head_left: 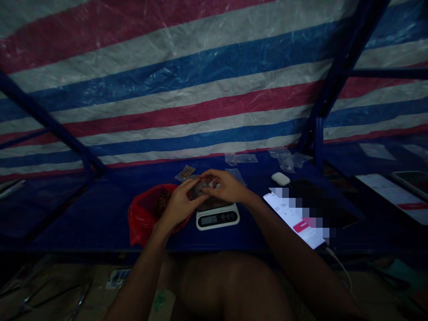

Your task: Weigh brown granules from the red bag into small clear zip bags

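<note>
My left hand [182,203] and my right hand [227,187] meet above a small white digital scale [219,218] with a dark display. Between their curled fingers is a small clear plastic bag [198,189]; dim light hides what is inside it. Just left of the scale, partly behind my left forearm, sits a red plastic bag [138,218] with brown, grainy pieces [162,203] in it. Beyond my left hand lies a filled clear bag [187,172] of brownish bits. A flat clear bag [236,175] lies behind my right hand.
Loose clear bags [286,158] lie along the back of the blue table [110,187]. On the right are a white earbud case [280,179], a lit phone [284,218] with a cable, and another phone [389,191]. Striped sheeting [200,107] hangs behind, with blue frame bars [331,89].
</note>
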Demonstrator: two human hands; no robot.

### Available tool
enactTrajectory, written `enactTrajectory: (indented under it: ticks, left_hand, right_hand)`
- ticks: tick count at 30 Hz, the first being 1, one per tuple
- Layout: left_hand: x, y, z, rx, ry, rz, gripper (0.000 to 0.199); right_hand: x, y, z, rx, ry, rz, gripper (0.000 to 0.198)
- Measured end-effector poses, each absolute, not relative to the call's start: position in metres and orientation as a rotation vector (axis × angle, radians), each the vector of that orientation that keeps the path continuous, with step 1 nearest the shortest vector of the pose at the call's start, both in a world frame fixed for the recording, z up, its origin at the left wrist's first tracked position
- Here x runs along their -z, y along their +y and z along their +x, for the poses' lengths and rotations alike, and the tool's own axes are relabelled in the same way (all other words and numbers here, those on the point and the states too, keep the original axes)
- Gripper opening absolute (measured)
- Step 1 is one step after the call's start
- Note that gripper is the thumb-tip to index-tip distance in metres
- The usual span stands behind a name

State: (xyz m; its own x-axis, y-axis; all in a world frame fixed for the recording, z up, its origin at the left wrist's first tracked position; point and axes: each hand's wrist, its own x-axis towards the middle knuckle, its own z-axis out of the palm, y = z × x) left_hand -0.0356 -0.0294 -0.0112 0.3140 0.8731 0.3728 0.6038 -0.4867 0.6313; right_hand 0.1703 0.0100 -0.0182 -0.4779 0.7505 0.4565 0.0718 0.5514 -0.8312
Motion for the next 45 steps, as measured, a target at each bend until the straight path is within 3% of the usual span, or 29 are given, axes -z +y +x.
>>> enactTrajectory:
  ticks: [5, 13, 19, 34, 41, 45]
  left_hand:
    - [0.022, -0.032, -0.029, -1.091, 1.377, 2.069, 0.074]
    - [0.021, -0.03, -0.013, -1.358, 1.344, 1.961, 0.067]
    - [0.022, -0.008, 0.003, -1.536, 1.315, 1.998, 0.062]
    - [0.03, 0.023, -0.012, -1.473, 1.403, 2.107, 0.055]
    - [0.035, 0.024, -0.011, -1.525, 1.436, 2.063, 0.068]
    - [0.035, 0.022, -0.011, -1.45, 1.525, 2.085, 0.063]
  right_hand:
    - [0.013, 0.009, 0.168, -0.877, -1.831, -0.683, 0.028]
    - [0.005, 0.003, 0.168, -0.751, -1.716, -0.703, 0.033]
    - [0.007, 0.006, 0.165, -0.674, -1.545, -0.734, 0.023]
    - [0.011, 0.028, 0.149, -0.74, -1.733, -0.978, 0.048]
    - [-0.004, 0.039, 0.149, -0.581, -1.894, -0.983, 0.04]
    - [0.007, 0.044, 0.142, -0.644, -1.699, -0.961, 0.041]
